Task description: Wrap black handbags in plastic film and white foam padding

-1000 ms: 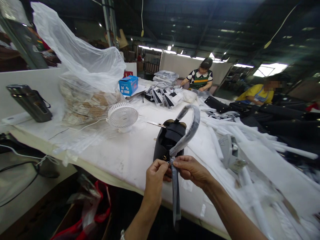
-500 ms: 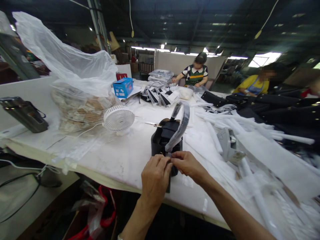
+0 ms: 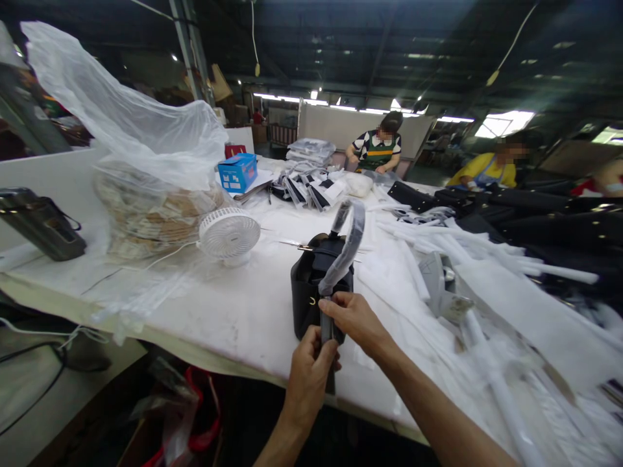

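A black handbag (image 3: 304, 285) stands upright near the table's front edge. Its arched handle (image 3: 348, 243) is wrapped in clear plastic film. From the handle's near end a dark strap (image 3: 328, 327) hangs down the bag's front. My right hand (image 3: 353, 319) pinches this strap at its top, thumb on the front face. Lower down, my left hand (image 3: 312, 363) is closed around the strap, its fingers partly hidden behind it. A small gold-coloured fitting (image 3: 312, 301) shows on the bag just left of my right thumb.
A white fan (image 3: 230, 235) stands left of the bag, with a filled clear plastic bag (image 3: 156, 214) behind it. A grey tape dispenser (image 3: 440, 279) and white foam tubes (image 3: 487, 243) lie to the right. Two people (image 3: 377, 152) work across the table.
My left hand has slid down the strap, away from the handle's end. My right thumb now lies across the strap's top. More of the bag's front and its gold-coloured fitting show.
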A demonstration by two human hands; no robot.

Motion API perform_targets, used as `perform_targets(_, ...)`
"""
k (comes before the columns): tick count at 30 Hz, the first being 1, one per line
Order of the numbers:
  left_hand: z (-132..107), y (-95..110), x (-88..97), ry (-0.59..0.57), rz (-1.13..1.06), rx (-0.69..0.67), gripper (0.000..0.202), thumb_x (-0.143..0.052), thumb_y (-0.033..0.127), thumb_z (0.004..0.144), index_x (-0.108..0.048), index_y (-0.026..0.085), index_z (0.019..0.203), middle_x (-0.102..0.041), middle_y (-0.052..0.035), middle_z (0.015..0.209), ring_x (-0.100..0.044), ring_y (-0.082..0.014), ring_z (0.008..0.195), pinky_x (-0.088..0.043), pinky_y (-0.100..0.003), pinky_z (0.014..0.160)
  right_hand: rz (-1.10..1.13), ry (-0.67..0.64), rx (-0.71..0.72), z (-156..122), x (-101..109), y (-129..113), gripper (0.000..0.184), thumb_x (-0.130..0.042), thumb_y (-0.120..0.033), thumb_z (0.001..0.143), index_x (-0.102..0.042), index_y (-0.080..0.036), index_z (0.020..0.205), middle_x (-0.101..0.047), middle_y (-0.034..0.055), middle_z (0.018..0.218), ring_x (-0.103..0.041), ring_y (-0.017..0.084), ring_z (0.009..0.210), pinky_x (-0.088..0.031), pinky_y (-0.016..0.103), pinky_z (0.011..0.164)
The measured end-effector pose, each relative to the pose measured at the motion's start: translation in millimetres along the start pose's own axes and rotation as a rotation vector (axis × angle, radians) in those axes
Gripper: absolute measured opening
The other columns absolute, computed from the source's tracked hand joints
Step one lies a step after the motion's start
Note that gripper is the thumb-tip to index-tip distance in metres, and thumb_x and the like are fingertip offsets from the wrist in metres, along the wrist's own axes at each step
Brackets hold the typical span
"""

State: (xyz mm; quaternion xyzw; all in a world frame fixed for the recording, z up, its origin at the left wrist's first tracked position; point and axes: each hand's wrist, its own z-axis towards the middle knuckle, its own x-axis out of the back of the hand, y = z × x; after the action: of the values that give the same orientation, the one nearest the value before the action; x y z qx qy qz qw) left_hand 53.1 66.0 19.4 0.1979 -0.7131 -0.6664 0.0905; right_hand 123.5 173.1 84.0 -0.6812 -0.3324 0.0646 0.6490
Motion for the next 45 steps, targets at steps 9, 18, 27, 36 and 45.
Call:
perform_targets(9, -31, -65, 14.7, -0.484, 0.239, 0.064, 0.046, -0.046, 0.060, 0.087, -0.057, 0.019, 0.068, -0.049, 0.0019, 0.051, -0.043, -0.0111, 0.045, -0.027, -0.023, 0.044, 0.297, -0.276, -0.045, 6, 25, 27, 0.043, -0.061, -0.058, 0.078, -0.056, -0.016, 0.070, -0.045, -0.0075, 0.039, -0.025, 0.004, 0.034, -0.014, 0.021, 0.039)
perform_targets(18, 28, 21, 115.6, 0.047, 0.597, -0.441, 0.025, -0.060, 0.033, 0.084, -0.064, 0.022, 0.106, -0.069, -0.0035, 0.090, -0.065, -0.0192, 0.077, -0.054, -0.031, 0.072, -0.021, -0.024, -0.164, -33, 52, 71, 0.031, -0.052, -0.042, 0.083, -0.066, -0.015, 0.091, -0.061, -0.0012, 0.054, -0.046, 0.009, 0.039, -0.032, 0.021, 0.041)
perform_targets(27, 120, 60, 108.6, -0.132, 1.233, -0.981, 0.045, -0.048, 0.011, 0.091, -0.052, 0.026, 0.133, -0.042, -0.0130, 0.149, -0.044, -0.0263, 0.135, -0.044, -0.046, 0.107, -0.069, 0.064, 0.036, -61, 10, 106, 0.071, -0.062, -0.023, 0.073, -0.046, -0.022, 0.142, -0.056, 0.0108, 0.136, -0.060, 0.025, 0.111, -0.049, 0.036, 0.091)
perform_targets(36, 97, 87, 80.1, -0.048, 1.449, -1.176, 0.011, -0.063, 0.012, 0.084, -0.066, 0.022, 0.086, -0.071, -0.0035, 0.094, -0.059, -0.0256, 0.118, -0.037, -0.051, 0.111, 0.835, -0.002, -0.206, -31, 26, 104, 0.071, -0.075, -0.048, 0.073, -0.048, -0.025, 0.135, -0.049, 0.0125, 0.143, -0.058, 0.031, 0.119, -0.053, 0.046, 0.091)
perform_targets(45, 53, 69, 30.8, 0.325, 1.279, -1.204, 0.018, -0.054, 0.015, 0.091, -0.055, 0.018, 0.073, -0.062, -0.0023, 0.073, -0.062, -0.0189, 0.084, -0.044, -0.040, 0.096, 1.024, 0.026, -0.186, 0, 30, 104, 0.050, -0.048, -0.064, 0.089, -0.063, -0.023, 0.114, -0.061, 0.0108, 0.130, -0.049, 0.027, 0.132, -0.048, 0.046, 0.104)
